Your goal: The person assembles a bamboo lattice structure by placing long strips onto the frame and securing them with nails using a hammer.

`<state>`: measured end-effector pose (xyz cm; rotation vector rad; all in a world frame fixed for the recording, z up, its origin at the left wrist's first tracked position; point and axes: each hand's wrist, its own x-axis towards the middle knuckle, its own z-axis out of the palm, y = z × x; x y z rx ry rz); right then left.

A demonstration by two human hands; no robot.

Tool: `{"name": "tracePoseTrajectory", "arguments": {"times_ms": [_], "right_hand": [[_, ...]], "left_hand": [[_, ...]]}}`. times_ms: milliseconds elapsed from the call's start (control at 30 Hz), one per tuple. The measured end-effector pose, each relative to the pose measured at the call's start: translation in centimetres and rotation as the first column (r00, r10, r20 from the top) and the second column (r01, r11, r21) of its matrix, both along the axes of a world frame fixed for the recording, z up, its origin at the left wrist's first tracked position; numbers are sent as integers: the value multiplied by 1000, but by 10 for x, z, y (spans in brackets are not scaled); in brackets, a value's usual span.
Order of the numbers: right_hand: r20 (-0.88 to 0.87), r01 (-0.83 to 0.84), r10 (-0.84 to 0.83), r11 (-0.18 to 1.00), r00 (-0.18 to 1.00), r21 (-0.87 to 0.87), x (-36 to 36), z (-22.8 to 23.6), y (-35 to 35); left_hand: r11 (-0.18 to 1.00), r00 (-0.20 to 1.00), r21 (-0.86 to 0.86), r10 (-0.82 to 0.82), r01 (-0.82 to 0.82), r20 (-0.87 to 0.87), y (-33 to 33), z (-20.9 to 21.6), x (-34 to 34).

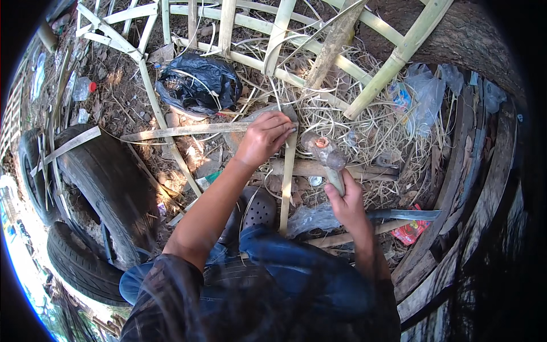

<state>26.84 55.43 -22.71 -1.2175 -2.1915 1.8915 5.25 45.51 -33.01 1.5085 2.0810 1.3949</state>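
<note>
My right hand (348,208) is wrapped round the pale handle of a hammer (325,151). The hammer's worn, thick head is raised just right of my left hand (263,139). With fingertips pinched together, my left hand rests where two split bamboo strips meet; whatever small thing it may hold is hidden. One bamboo strip (188,131) runs off to the left, and the other bamboo strip (288,182) runs down toward my shoe (260,208). Under the joint lies a flat grey block (289,112), partly covered by the strips and hand.
A bamboo lattice (253,24) spans the far side, above curly shavings (364,137). A black plastic bag (199,82) lies far left of my hands. Old tires (108,182) stand at left. A long dark blade (407,215) lies right of my right wrist, by a red packet (410,231).
</note>
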Motion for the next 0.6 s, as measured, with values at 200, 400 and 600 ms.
{"name": "tracePoseTrajectory", "arguments": {"times_ms": [200,400,600], "right_hand": [[60,-131,129,991,990,33,-33,14,11],[96,-136,132,990,987,27,-27,4,3],[63,-38,38,999,997,1,-14,-4,5]], "left_hand": [[1000,1000,14,-23,23,13,3,-1,1],[1000,1000,29,-2,2,9,-1,-6,2],[998,1000,60,-3,2,20,3,-7,2]]}}
